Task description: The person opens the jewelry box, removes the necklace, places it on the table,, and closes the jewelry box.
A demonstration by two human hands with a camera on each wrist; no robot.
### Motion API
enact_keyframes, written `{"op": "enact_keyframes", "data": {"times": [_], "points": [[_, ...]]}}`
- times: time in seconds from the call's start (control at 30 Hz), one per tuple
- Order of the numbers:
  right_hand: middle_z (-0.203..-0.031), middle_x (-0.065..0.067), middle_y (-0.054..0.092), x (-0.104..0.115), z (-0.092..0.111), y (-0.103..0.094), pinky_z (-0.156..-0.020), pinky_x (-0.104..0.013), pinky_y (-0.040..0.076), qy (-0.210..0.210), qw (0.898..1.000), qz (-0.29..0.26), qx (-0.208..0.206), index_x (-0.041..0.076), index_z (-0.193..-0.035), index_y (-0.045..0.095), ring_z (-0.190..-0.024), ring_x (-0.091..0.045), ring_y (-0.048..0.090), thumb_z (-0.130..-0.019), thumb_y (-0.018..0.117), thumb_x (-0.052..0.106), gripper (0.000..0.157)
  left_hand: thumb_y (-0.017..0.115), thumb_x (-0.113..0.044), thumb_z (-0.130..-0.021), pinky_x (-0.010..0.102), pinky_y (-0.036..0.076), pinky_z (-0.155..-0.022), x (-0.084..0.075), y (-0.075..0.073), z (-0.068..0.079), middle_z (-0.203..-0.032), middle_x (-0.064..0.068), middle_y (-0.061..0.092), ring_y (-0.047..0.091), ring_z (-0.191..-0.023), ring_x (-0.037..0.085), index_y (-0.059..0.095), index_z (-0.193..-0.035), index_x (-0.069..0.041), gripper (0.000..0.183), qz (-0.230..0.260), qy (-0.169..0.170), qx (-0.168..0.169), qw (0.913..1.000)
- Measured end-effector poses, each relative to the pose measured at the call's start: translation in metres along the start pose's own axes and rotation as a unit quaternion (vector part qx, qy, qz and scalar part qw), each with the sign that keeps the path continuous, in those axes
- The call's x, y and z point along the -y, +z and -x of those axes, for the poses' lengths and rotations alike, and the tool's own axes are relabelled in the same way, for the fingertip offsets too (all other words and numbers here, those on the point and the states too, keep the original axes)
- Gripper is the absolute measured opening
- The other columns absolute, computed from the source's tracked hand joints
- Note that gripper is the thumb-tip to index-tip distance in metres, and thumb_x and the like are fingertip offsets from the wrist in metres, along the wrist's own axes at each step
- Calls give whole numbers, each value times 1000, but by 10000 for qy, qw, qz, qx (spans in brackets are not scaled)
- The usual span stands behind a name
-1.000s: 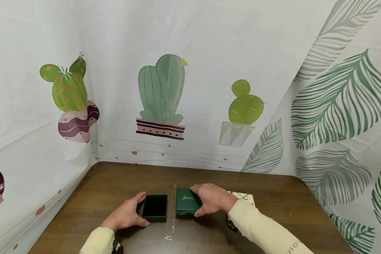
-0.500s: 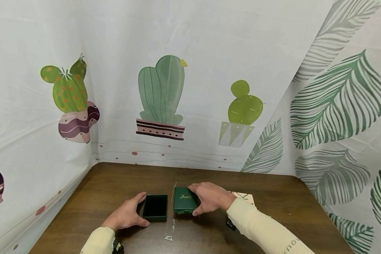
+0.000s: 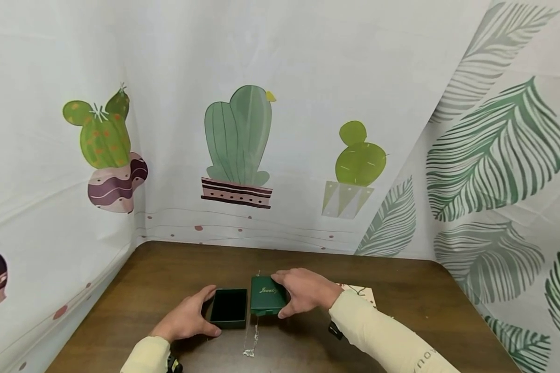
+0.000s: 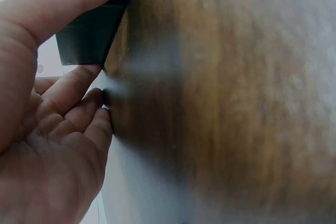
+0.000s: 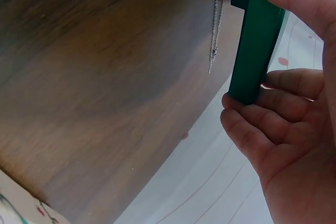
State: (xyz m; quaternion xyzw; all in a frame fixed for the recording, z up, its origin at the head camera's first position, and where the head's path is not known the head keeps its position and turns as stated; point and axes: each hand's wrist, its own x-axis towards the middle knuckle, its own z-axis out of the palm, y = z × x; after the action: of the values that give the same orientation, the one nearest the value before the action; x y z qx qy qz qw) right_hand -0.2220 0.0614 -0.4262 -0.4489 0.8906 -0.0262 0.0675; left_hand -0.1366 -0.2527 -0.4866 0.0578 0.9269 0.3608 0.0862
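Note:
My left hand (image 3: 186,317) holds the jewelry box base (image 3: 229,327) by its left side, thumb at the near corner and index finger at the far one. The base stands on the table with its black lining facing up. In the left wrist view, thumb and index finger (image 4: 76,85) lie against its dark green wall (image 4: 84,40). My right hand (image 3: 308,292) grips the green jewelry box lid (image 3: 265,295), gold lettering upward, just right of the base. A thin silver necklace (image 3: 249,353) lies on the table, its middle hidden under the lid; its chain (image 5: 215,30) shows in the right wrist view.
A cream patterned card (image 3: 364,292) lies on the brown table (image 3: 186,264) behind the right forearm. White cloth printed with cacti and leaves (image 3: 238,140) hangs around the table's back and sides.
My right hand has moved left with the lid, which now covers part of the necklace and sits close to the base. My left hand and the base have stayed in place.

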Motion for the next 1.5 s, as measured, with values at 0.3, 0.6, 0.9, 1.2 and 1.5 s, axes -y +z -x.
{"op": "enact_keyframes", "data": {"times": [0.3, 0.6, 0.9, 1.2, 1.5], "points": [[-151, -9, 60, 6, -6, -4, -103, -27, 54, -112, 9999, 83, -20, 3, -150, 53, -119, -14, 66, -81, 85, 52, 90, 99, -26, -64, 57, 48, -109, 1, 0, 0, -155, 19, 54, 53, -139, 39, 42, -154, 2, 110, -33, -8, 7, 10000], [-152, -8, 60, 9, -11, -5, -108, -30, 52, -58, 9998, 199, -9, 5, -151, 53, -125, -17, 65, -82, 84, 54, 89, 99, -28, -63, 57, 48, -108, 0, 1, -1, -154, 18, 56, 55, -138, 38, 43, -154, 1, 110, -115, -13, -67, 9999], [-153, -9, 58, 11, -13, -5, -108, -30, 52, -131, 9997, 218, 8, 6, -152, 52, -125, -15, 65, -82, 83, 55, 90, 99, -28, -63, 55, 48, -108, 0, 1, -1, -153, 18, 56, 56, -136, 36, 43, -153, 1, 110, -127, 0, -92, 9999], [-155, -9, 57, 15, -14, -6, -111, -31, 51, -120, 9998, 154, 63, 6, -152, 52, -131, -18, 63, -83, 83, 55, 90, 99, -29, -64, 55, 49, -107, 0, 1, 0, -154, 18, 56, 57, -136, 36, 43, -154, 0, 110, -125, -41, -76, 9999], [-155, -7, 57, 19, -17, -4, -110, -29, 51, -151, 9997, 180, 108, 7, -153, 51, -128, -14, 64, -83, 82, 56, 91, 99, -29, -64, 56, 49, -107, 0, 1, -1, -155, 19, 55, 55, -138, 38, 42, -154, 1, 110, -83, 11, -73, 9999]]}}
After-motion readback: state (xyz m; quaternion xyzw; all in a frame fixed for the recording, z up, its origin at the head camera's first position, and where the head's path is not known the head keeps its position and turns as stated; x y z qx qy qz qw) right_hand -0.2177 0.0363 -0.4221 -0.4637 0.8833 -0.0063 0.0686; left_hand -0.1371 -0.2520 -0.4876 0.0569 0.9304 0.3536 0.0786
